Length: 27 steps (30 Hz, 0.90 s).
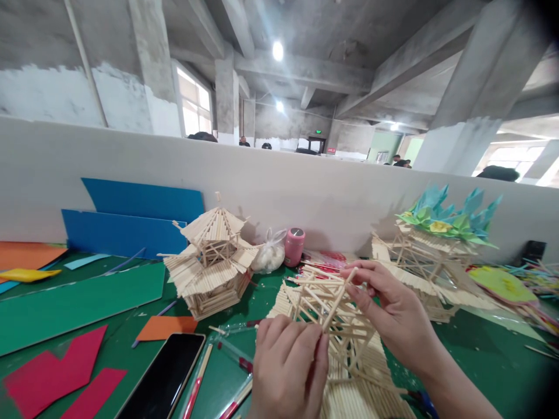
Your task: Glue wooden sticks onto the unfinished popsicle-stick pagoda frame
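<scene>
A thin wooden stick (339, 300) slants across the top of a half-open stick model (356, 334), which has a lattice frame above a skirt of closely laid sticks. My right hand (395, 308) pinches the stick near its upper end between thumb and fingers. At the lower end, my left hand (288, 364) is closed, with its fingertips around the stick; the back of the hand hides part of the grip and the model's left side. Behind my left hand stands a two-tiered stick pavilion (213, 253) with a pointed roof.
On the right, another stick model (430, 262) carries blue and green folded paper. A pink bottle (294, 247) and a plastic bag (269, 256) stand by the white partition (332, 192). A phone (163, 378), red card (56, 372) and blue boards (126, 233) occupy the left.
</scene>
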Motion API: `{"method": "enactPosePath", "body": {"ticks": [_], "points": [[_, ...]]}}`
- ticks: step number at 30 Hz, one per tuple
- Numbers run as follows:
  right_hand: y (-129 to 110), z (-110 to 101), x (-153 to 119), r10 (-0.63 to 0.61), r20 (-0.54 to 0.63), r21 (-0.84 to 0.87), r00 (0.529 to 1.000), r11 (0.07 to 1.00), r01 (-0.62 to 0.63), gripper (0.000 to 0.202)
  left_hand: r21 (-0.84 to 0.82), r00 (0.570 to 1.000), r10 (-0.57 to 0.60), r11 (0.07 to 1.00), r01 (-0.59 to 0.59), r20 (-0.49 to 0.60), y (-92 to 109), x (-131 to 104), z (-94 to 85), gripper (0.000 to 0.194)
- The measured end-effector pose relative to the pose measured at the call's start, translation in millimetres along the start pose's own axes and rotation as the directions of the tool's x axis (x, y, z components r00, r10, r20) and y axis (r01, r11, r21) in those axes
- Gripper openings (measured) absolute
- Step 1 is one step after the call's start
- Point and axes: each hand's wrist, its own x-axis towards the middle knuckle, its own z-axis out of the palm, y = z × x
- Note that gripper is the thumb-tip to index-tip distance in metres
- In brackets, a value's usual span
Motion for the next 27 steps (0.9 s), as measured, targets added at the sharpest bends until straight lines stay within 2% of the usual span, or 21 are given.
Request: {"method": "enactPosePath", "body": {"ticks": [7, 22, 27], "points": [[-0.5, -1.5, 0.6, 0.009, -0.014, -0.084, 1.000, 0.996, -0.011, 0.022, -0.005, 1.000, -0.013, 1.000, 0.013, 0.011, 2.4, 1.3, -1.3, 0.012], [-3.6, -2.0, 2.8, 0.004, -0.005, -0.087, 1.000, 0.996, -0.005, 0.021, 0.007, 1.000, -0.018, 1.000, 0.018, 0.015, 3.8, 2.5, -2.5, 0.010], [-2.9, -2.8, 3.3, -0.001, -0.007, -0.108, 1.000, 0.994, 0.000, 0.022, -0.016, 0.998, -0.031, 0.999, 0.032, 0.048, 5.6, 3.0, -4.2, 0.013]]}}
